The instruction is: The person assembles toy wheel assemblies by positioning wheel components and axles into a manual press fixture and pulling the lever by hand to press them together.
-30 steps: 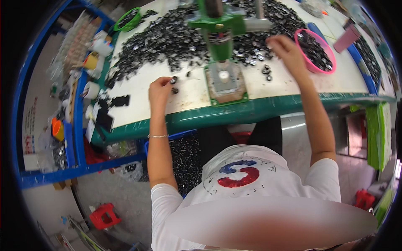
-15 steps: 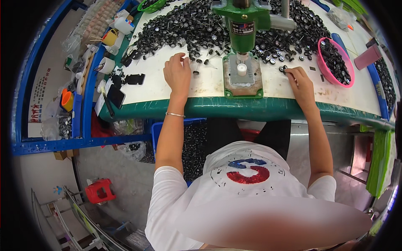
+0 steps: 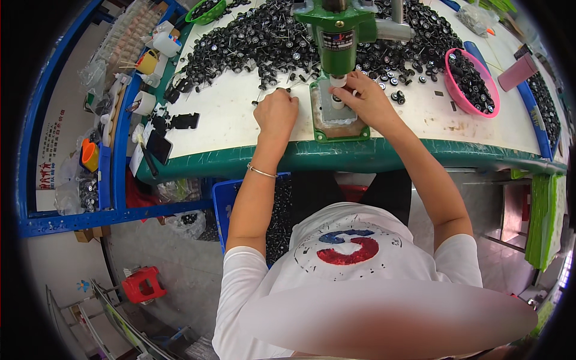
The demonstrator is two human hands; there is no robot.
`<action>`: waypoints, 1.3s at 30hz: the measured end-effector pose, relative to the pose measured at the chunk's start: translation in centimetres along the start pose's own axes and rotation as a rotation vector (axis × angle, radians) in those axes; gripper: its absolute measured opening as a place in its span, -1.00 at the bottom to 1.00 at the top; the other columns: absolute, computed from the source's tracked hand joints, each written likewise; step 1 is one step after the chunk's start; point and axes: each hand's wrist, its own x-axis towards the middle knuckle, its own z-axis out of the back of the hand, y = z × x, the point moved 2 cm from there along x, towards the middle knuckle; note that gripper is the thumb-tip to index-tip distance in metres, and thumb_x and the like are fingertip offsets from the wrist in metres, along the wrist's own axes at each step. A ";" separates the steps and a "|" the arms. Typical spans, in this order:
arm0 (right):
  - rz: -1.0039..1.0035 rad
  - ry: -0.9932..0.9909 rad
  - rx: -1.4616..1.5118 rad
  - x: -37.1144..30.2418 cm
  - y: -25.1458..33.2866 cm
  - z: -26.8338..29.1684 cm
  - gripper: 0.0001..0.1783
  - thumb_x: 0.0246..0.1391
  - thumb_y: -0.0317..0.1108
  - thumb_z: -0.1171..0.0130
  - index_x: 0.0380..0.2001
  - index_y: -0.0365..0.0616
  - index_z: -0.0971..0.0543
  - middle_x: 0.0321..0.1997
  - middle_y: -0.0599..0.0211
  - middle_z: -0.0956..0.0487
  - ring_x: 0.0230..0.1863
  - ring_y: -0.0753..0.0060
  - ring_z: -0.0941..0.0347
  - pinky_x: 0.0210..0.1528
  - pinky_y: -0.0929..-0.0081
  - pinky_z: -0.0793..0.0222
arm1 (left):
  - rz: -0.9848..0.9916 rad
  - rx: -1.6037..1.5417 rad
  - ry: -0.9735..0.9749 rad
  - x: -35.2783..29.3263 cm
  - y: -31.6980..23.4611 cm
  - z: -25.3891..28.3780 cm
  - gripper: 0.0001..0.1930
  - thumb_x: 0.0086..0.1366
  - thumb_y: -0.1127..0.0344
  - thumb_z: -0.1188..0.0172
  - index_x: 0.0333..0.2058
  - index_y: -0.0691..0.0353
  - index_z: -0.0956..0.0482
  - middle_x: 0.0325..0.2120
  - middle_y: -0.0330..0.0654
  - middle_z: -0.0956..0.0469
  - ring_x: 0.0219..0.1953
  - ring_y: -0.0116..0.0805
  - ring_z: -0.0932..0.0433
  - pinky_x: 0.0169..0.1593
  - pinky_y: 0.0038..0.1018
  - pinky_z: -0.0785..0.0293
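Observation:
My right hand (image 3: 367, 103) is at the green bench press (image 3: 339, 42), its thumb and fingers pinched around a small black wheel, mostly hidden, at the white die (image 3: 338, 103) under the ram. The die stands on a grey plate of the press base (image 3: 342, 132). On the white bench, left of the press, my left hand (image 3: 278, 112) is closed with its knuckles up. A thin metal pin shows beside its fingers, but what they hold is hidden. Just beyond both hands spreads a large heap of black wheels with metal pins (image 3: 252, 51).
A pink basket of black wheels (image 3: 495, 90) stands on the right, near a pink cylinder (image 3: 517, 72). Black flat pieces (image 3: 185, 121) and a phone (image 3: 159, 147) lie on the left. The bench's padded green edge (image 3: 240, 161) runs in front. Below sits a blue bin (image 3: 223, 201).
My right hand has moved left from loose wheels on the bench to the press die. My left hand has closed and shifted slightly right and nearer. The view has shifted slightly.

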 end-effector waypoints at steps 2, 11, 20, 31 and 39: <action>-0.110 0.083 -0.047 0.4 -1.1 0.2 -0.66 0.22 -0.19 -0.21 -0.08 -0.22 -0.63 -0.05 0.39 -0.47 -0.17 0.54 -0.44 -0.12 0.56 -0.36 | 0.011 0.004 0.008 -0.3 0.0 0.2 -0.78 0.13 0.12 -0.25 -0.42 0.13 -0.70 -0.46 -0.02 -0.67 -0.35 0.01 -0.66 -0.26 -0.18 -0.57; -0.212 -0.102 0.459 -0.3 -1.0 2.6 -0.66 0.31 -0.19 -0.10 0.00 -0.17 -0.61 -0.38 0.62 -0.48 -0.36 0.77 -0.33 -0.30 0.73 -0.23 | -0.196 -0.197 -0.180 -1.4 -0.5 1.3 -0.85 0.14 0.31 -0.25 -0.42 0.29 -0.65 -0.41 -0.03 -0.66 -0.34 -0.14 -0.68 -0.26 -0.30 -0.57; 0.000 -0.414 0.563 0.9 0.8 11.7 -0.62 0.34 -0.13 -0.07 0.00 -0.19 -0.60 -0.31 0.55 -0.48 -0.39 0.77 -0.36 -0.40 0.73 -0.23 | -0.263 -1.510 0.088 -3.3 -4.2 1.2 -0.87 0.21 0.56 -0.28 -0.24 0.37 -0.65 -0.38 -0.29 -0.58 -0.30 -0.56 -0.56 -0.18 -0.65 -0.49; 0.120 -0.368 0.688 8.8 15.5 11.3 -0.63 0.36 -0.10 -0.01 -0.09 -0.21 -0.56 -0.40 0.53 -0.48 -0.40 0.71 -0.35 -0.34 0.67 -0.29 | -0.067 -1.735 0.190 -3.1 -6.0 0.3 -0.87 0.16 0.56 -0.32 -0.28 0.34 -0.69 -0.37 -0.33 -0.55 -0.34 -0.59 -0.45 -0.19 -0.62 -0.38; 0.202 -0.385 0.753 11.4 17.1 13.0 -0.70 0.28 -0.15 -0.15 -0.44 -0.04 -0.36 -0.67 0.73 -0.14 -0.75 0.84 0.08 -0.78 0.76 0.21 | -0.181 -1.643 0.213 -2.2 -6.4 0.7 -0.87 0.14 0.57 -0.34 -0.29 0.35 -0.70 -0.37 -0.31 -0.55 -0.32 -0.57 -0.47 -0.18 -0.62 -0.40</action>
